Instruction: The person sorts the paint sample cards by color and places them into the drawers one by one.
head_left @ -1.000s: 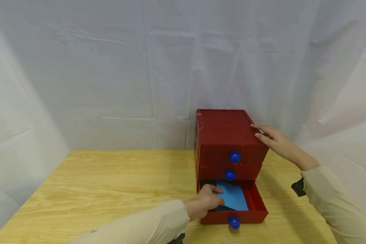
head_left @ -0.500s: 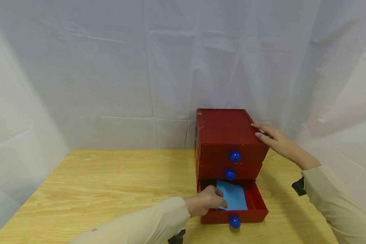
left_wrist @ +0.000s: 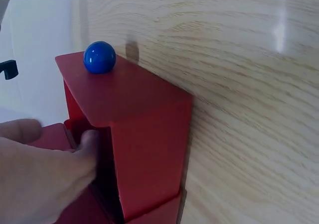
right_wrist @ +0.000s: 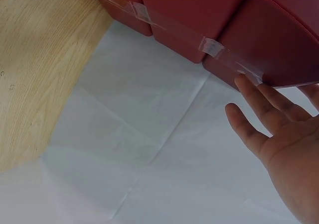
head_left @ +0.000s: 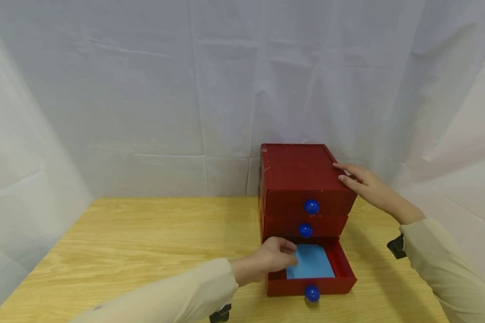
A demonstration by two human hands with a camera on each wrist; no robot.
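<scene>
Left hand [head_left: 272, 260] is at the left wall of the pulled-out bottom drawer [head_left: 339, 280], fingers [head_left: 284, 251] loosely bent and reaching over the rim toward the blue card [head_left: 312, 267]. They sit at the card's left edge; can't tell from the head view whether they touch it, and they don't look closed on anything. The left wrist view shows fingertips [left_wrist: 89, 139] dipping inside the drawer's near corner, card hidden there. The card lies flat on the drawer floor, filling most of it, probably why the drawer stands out this far.

The red chest [head_left: 299, 172] sits on the tabletop [head_left: 153, 242] toward the back right, against the white cloth [head_left: 145, 89].

Right hand [head_left: 365, 186] rests flat against the chest's upper right edge, fingers straight, gripping nothing. My guess is it braces the chest so it won't slide. The right wrist view shows clear tape [right_wrist: 214, 47] across the chest's side, likely holding its sections together.

Count: one chest, three drawers, two shut and one out, three blue knobs [head_left: 311, 207], one card, two hands.
</scene>
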